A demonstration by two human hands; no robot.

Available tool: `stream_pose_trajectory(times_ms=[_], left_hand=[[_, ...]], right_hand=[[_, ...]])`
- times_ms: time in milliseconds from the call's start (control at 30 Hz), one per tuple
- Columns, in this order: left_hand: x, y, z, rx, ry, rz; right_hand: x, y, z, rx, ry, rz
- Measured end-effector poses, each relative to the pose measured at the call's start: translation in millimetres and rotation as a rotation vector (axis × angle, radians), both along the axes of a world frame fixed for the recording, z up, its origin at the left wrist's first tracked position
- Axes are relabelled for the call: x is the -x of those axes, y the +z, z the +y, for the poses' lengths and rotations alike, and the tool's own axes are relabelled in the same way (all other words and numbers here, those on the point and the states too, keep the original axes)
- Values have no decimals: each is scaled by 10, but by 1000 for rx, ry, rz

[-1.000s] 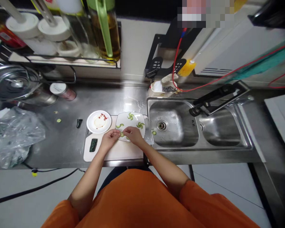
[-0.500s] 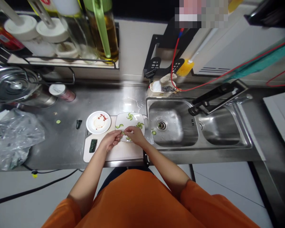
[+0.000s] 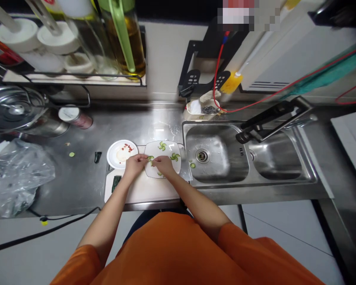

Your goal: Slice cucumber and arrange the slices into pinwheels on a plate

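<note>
Over the left part of a white square plate (image 3: 166,173), both hands work close together at some thin green cucumber slices (image 3: 150,158). My left hand (image 3: 134,164) is pinched at the slices' left end, its fingertips on the green edge. From the other side my right hand (image 3: 164,165) pinches a slice between thumb and fingers, partly hiding it. Farther along the plate, curved slices form pinwheels, one at the top (image 3: 162,146) and one at the right (image 3: 175,157). Another slice (image 3: 159,173) shows below my right hand.
The plate rests partly on a white cutting board (image 3: 145,192). A round plate with red bits (image 3: 118,159) and a dark green cucumber piece (image 3: 116,182) are at its left. The double sink (image 3: 216,154) lies right; a plastic bag (image 3: 20,170) lies far left.
My left hand has moved up and left to the slices at the plate's left edge. My right hand has shifted slightly left and up with it.
</note>
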State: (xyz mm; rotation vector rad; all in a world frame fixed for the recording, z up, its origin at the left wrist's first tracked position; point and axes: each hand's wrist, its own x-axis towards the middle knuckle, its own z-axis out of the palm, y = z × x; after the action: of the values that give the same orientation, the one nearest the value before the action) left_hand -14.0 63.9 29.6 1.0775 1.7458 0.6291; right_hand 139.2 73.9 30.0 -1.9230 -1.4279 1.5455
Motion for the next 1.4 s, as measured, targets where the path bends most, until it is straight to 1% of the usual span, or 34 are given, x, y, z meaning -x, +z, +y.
stream_pose_trajectory(times_ms=[133, 267, 567, 767, 1000, 1167, 1400], left_hand=[[22, -21, 48, -76, -103, 186], [2, 16, 83, -95, -156, 269], [-9, 8, 125, -79, -179, 296], [-8, -31, 128, -85, -189, 319], [-11, -77, 132, -95, -210, 335], [-33, -67, 135, -120, -233, 374], [-79, -36, 128, -133, -259, 436]], right_hand=[[73, -29, 54, 37, -13, -62], [103, -56, 93, 74, -9, -98], [123, -54, 117, 73, -2, -137], [122, -60, 112, 2, 33, -156], [135, -85, 124, -28, 95, -229], [146, -117, 123, -48, 98, -269], [175, -126, 120, -58, 148, -346]])
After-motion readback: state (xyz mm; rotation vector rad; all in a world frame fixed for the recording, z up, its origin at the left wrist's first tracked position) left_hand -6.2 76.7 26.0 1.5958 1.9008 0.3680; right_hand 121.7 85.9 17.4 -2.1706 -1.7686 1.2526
